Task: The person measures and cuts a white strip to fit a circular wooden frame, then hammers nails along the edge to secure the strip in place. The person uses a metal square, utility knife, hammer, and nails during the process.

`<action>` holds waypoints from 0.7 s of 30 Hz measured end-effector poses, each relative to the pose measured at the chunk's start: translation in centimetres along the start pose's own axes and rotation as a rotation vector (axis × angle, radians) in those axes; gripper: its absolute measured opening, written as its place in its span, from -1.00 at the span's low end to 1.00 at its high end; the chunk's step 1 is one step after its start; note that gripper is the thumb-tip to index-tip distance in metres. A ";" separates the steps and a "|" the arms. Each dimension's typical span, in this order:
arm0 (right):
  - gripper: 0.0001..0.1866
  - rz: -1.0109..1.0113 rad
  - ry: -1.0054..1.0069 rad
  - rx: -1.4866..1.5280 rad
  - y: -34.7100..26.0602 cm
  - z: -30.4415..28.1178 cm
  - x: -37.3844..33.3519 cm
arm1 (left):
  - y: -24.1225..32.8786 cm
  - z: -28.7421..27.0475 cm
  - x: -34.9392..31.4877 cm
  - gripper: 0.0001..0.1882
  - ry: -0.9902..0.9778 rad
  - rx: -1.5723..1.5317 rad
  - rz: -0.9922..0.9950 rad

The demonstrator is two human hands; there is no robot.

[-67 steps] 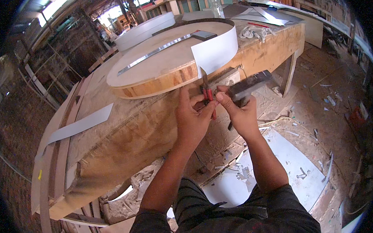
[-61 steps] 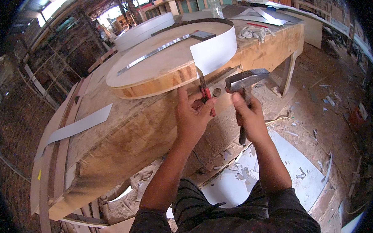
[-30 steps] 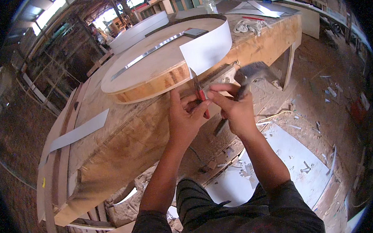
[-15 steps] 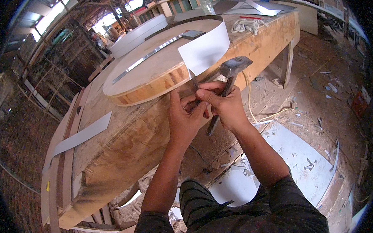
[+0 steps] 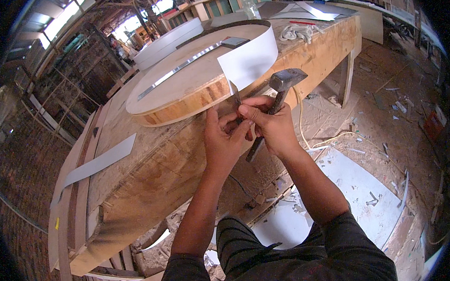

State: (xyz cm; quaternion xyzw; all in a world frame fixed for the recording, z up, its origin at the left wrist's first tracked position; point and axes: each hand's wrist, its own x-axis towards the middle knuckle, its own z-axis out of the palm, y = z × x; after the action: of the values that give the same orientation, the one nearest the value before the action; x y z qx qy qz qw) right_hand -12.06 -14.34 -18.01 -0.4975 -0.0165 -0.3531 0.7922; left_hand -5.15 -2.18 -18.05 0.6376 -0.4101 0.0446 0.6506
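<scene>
My right hand is closed round a hammer, its dark metal head above the fist and its handle slanting down to the left. Between that hand's thumb and fingers, a thin dark strip rises toward the loose end of a white edging band. Close beside it, my left hand has its thumb and fingers drawn together; what they hold, if anything, is hidden. The band curves along the far right rim of a round wooden panel. Bare wood edge shows at the panel's near side.
On the panel lie a metal ruler and a dark flat block. The wooden workbench carries a white strip, a cloth and a clear bottle. A cord hangs to the scrap-strewn floor; a white sheet lies there.
The hammer head has shifted slightly right and its handle is a little more tilted. Both hands stay close together near the band's loose end.
</scene>
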 end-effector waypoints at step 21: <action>-0.80 0.004 -0.018 -0.004 0.2 -0.1 0.0 | -0.3 -0.1 0.0 -0.34 -0.013 0.007 0.005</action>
State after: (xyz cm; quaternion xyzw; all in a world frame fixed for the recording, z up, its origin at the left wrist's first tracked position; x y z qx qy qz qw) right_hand -11.94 -14.40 -18.21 -0.5021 -0.0222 -0.3470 0.7918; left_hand -4.92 -2.13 -18.28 0.6392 -0.4157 0.0438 0.6455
